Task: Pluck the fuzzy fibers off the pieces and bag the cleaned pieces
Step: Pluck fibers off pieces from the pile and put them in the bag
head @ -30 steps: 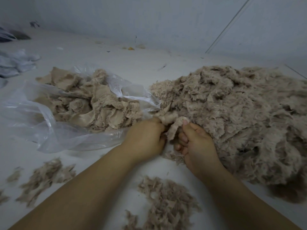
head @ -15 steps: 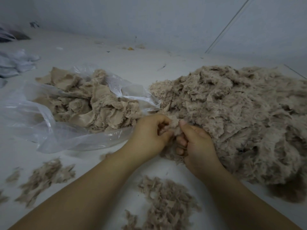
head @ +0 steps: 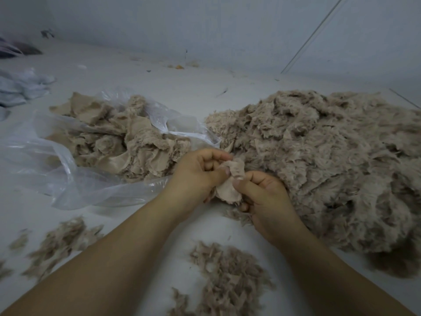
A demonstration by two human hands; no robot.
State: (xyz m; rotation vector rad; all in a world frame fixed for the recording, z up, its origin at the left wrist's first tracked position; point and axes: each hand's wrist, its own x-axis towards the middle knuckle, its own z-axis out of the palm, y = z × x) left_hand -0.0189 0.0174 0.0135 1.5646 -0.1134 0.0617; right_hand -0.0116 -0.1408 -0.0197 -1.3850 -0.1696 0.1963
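Observation:
A small beige fabric piece (head: 230,187) with a fuzzy top edge is held between both hands at the centre. My left hand (head: 196,176) pinches its left side with thumb and fingers. My right hand (head: 262,195) pinches its right side with thumb and curled fingers. A large heap of fuzzy brown-beige pieces (head: 323,160) lies on the right, touching my right hand. A clear plastic bag (head: 57,169) lies open on the left with smoother beige pieces (head: 118,142) inside.
Plucked fibre clumps lie on the white floor in front (head: 225,281) and at the lower left (head: 59,242). Pale blue cloth (head: 20,87) sits at the far left. A grey wall (head: 205,26) closes the back.
Both hands drew back from the heap's edge toward me, bringing one piece clear of it. The piece now shows its smooth underside between the thumbs.

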